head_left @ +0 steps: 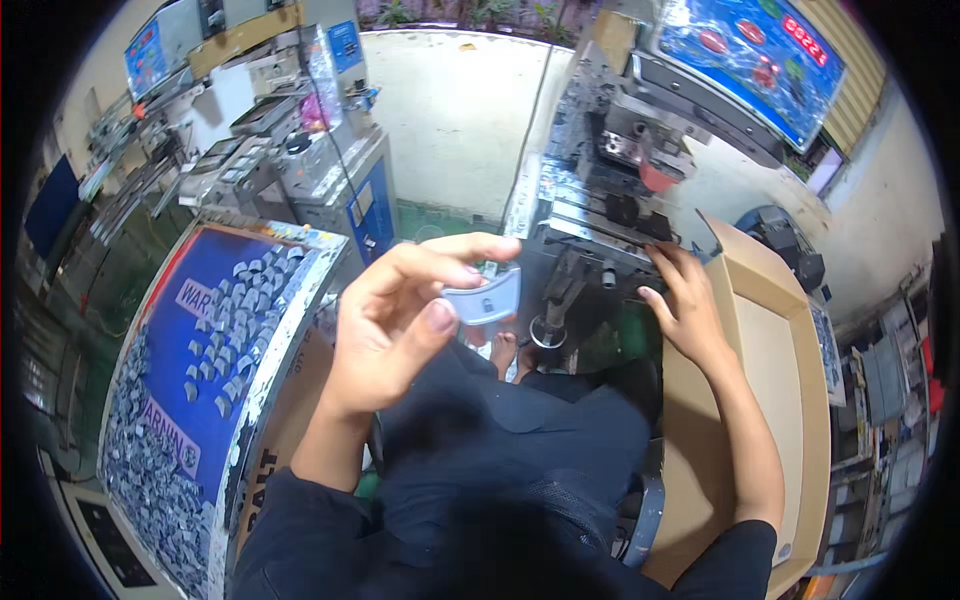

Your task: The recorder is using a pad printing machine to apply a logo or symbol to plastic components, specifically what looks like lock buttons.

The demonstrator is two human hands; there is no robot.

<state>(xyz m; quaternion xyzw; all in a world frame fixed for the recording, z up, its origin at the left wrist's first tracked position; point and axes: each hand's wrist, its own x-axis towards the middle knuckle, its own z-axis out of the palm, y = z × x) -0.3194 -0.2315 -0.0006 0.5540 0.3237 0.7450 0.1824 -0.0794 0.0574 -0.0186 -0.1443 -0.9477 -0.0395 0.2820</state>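
My left hand [390, 320] is raised in front of my body, pinching a small curved light-grey plastic piece [488, 302] between thumb and fingers. A small dark printed mark shows on the piece's face. My right hand [690, 305] is at the near edge of a metal bench machine [600, 222], fingers apart. Its fingertips are by the machine's edge; I cannot tell if they press on it. Nothing shows in that hand. On my left, many similar grey pieces [235, 325] lie on a blue sheet [165, 355], some in loose rows, others heaped near the outer edge.
An open cardboard box [808, 400] stands close by my right forearm. A control panel [750, 55] with a red display hangs above the machine. Another machine [255, 165] stands at the far left. Below the bench are a round metal foot [547, 332] and my bare feet [504, 352].
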